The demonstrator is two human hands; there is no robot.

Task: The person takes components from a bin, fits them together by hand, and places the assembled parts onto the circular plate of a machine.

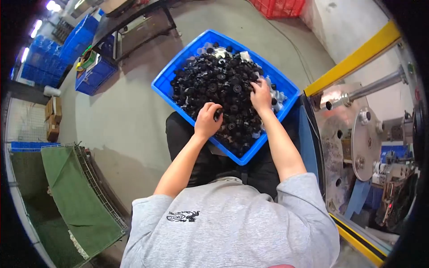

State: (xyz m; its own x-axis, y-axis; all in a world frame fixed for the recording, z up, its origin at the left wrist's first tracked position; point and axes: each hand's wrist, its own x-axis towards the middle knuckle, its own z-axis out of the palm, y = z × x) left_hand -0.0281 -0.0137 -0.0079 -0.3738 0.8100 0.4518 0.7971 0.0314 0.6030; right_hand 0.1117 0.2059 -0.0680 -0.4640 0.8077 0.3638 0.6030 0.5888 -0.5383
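A blue plastic bin point(178, 107) stands before me at my knees, heaped with small black round plastic parts point(214, 80). Whitish and clear pieces point(279, 95) lie along its right side and far corner. At the near left edge of the heap, my left hand point(208, 120) curls its fingers around a small black round part point(218, 114). My right hand point(261, 97) rests on the right of the heap, close to the clear pieces. Its fingers are bent together at the parts; what lies between them is too small to make out.
On the right stands a machine with a metal disc point(367, 143) and a yellow frame bar point(357, 58). A green cloth-covered rack point(82, 196) is at left. Behind are a dark table point(145, 31), a blue crate point(96, 76) and a red crate point(279, 6).
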